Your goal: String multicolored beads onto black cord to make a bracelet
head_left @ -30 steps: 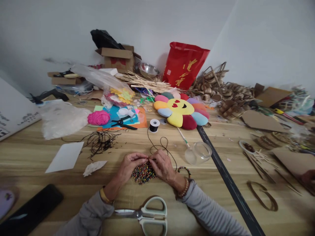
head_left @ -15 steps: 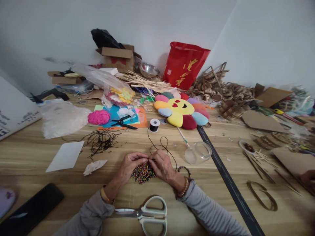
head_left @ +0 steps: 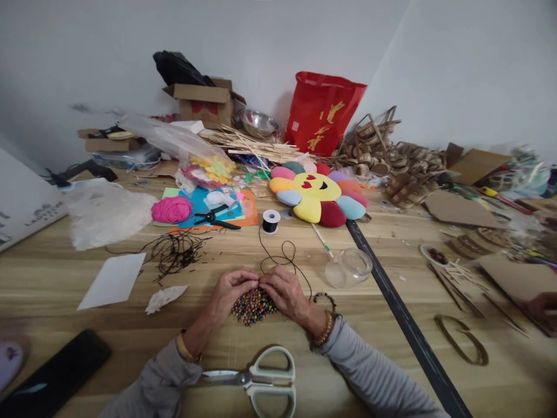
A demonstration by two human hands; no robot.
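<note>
Left hand [head_left: 227, 296] and right hand [head_left: 288, 294] pinching close together over small, round, multicoloured beads [head_left: 253, 309]
The beads lie heaped on the wood-grained table [head_left: 143, 331] beyond white-handled metal scissors [head_left: 246, 379]; what the hands pinch is too small to tell.

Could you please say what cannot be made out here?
Head view: what, if anything, the bare left hand and bare right hand hold; they cover it.
Head view: part of the multicoloured bead heap, behind the right hand.
Head view: the rest of the rounded lilac object, cut off by the left edge.
</note>
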